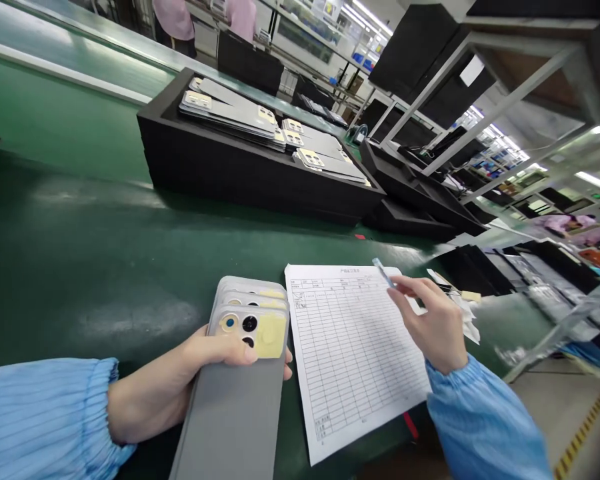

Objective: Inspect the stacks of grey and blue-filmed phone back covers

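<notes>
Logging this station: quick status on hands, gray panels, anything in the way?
Left hand gripping stacked gray panels. Right hand pinching slim pale-blue item over printed form. Black tray beyond; nothing visibly blocking either hand.

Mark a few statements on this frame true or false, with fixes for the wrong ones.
1. The left hand holds a stack of grey panels. True.
2. The right hand holds nothing. False: it pinches a small pale-blue strip.
3. The printed form lies on the green table. True.
4. The long black tray beyond the form is empty. False: flat panels with camera cutouts lie in it.
5. The top panel in the left hand carries a yellowish patch. True.
6. The sleeves at both wrists are pink. False: they are blue.
</notes>
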{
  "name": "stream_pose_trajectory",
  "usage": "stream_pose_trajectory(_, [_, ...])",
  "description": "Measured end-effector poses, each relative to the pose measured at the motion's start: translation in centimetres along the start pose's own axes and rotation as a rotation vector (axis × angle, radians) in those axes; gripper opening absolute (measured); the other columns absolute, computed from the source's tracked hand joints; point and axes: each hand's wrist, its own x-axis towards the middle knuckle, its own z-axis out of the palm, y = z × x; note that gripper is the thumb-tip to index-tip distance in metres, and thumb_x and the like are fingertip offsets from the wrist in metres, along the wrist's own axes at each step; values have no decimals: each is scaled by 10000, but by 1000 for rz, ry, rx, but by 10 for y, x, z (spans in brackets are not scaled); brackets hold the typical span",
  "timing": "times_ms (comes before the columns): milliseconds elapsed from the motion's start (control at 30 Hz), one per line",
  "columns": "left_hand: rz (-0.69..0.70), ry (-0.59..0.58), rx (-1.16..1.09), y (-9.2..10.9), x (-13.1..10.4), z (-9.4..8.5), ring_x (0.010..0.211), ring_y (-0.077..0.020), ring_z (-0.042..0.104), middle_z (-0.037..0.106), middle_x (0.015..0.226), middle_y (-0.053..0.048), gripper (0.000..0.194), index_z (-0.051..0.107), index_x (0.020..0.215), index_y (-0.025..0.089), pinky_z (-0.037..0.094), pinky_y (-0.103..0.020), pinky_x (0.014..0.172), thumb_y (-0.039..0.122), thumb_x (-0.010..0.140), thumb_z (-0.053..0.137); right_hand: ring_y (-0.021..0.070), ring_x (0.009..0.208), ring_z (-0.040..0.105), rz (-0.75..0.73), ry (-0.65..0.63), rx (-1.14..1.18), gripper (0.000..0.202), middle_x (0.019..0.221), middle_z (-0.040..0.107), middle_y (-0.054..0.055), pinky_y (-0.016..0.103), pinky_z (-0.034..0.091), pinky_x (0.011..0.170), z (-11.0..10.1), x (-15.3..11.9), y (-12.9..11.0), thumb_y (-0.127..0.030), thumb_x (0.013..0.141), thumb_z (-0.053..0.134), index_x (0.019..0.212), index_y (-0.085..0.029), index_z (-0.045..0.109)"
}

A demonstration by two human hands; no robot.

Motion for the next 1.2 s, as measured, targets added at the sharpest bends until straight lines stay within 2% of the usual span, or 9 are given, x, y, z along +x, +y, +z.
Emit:
stream_pose_trajectory(100, [25, 7, -7, -2, 2, 1, 961, -233, 605, 678, 1011, -101, 360, 581, 1075, 142, 449, -337, 849, 237, 728, 588, 279, 845, 563, 29, 24, 20, 318, 916, 590, 129, 470, 426, 759, 7, 11, -2, -302, 780, 544, 1044, -124, 551])
stream_pose_trajectory(200, [95, -33, -3, -4, 5, 3, 969, -211, 607, 673, 1033, -98, 289, 610, 1032, 140, 444, -316, 870, 253, 770, 559, 187, 770, 597, -24, -84, 163, 219, 841, 630, 59, 334, 471, 729, 11, 16, -41, -304, 812, 511, 976, -173, 574])
stream_pose_trajectory(233, [114, -42, -7, -4, 5, 3, 970, -208, 608, 674, 1032, -99, 280, 613, 1026, 139, 443, -316, 873, 255, 779, 552, 153, 696, 598, -51, -159, 240, 191, 772, 635, 32, 281, 479, 670, 13, 17, -59, -309, 825, 494, 936, -181, 583])
stream_pose_trajectory(300, [156, -42, -15, -5, 6, 4, 965, -202, 610, 676, 1025, -94, 284, 603, 1043, 146, 442, -317, 874, 255, 787, 547, 123, 614, 566, -84, -442, 546, 224, 661, 600, 15, 240, 455, 602, 17, 16, -92, -312, 862, 423, 769, -165, 565])
stream_pose_trajectory(400, [232, -38, -10, -6, 7, 5, 936, -192, 618, 674, 1019, -82, 308, 576, 1091, 166, 443, -315, 856, 247, 796, 541, 82, 484, 418, -86, -685, 785, 303, 515, 440, -41, 199, 343, 464, 29, 9, -125, -385, 782, 529, 590, -168, 441])
stream_pose_trajectory(567, [298, -117, -2, -7, 8, 3, 912, -195, 616, 683, 948, -88, 296, 608, 1050, 140, 435, -297, 826, 143, 761, 543, 62, 481, 248, -53, -681, 918, 357, 528, 253, -70, 203, 212, 430, 45, -7, -134, -370, 753, 573, 568, -178, 337])
stream_pose_trajectory(767, [181, -52, -158, -11, 10, -7, 774, -226, 645, 703, 761, -76, 500, 606, 1038, 123, 455, -315, 704, 53, 552, 515, 60, 459, 246, -8, -664, 949, 378, 503, 244, -70, 209, 198, 418, 44, -14, -131, -394, 780, 528, 549, -180, 320])
stream_pose_trajectory(1033, [172, -45, -148, -9, 11, -4, 719, -201, 649, 706, 746, -66, 505, 578, 1081, 123, 452, -258, 617, 57, 583, 527, 54, 445, 235, 11, -669, 994, 343, 502, 236, -75, 203, 201, 407, 45, -14, -132, -327, 770, 539, 545, -178, 327])
stream_pose_trajectory(1200, [172, -38, -131, -8, 10, -2, 739, -199, 649, 709, 769, -64, 491, 579, 1081, 127, 461, -259, 634, 62, 596, 535, 61, 462, 246, 6, -707, 1015, 183, 540, 274, -66, 200, 199, 405, 43, -13, -133, -301, 765, 545, 684, -151, 478])
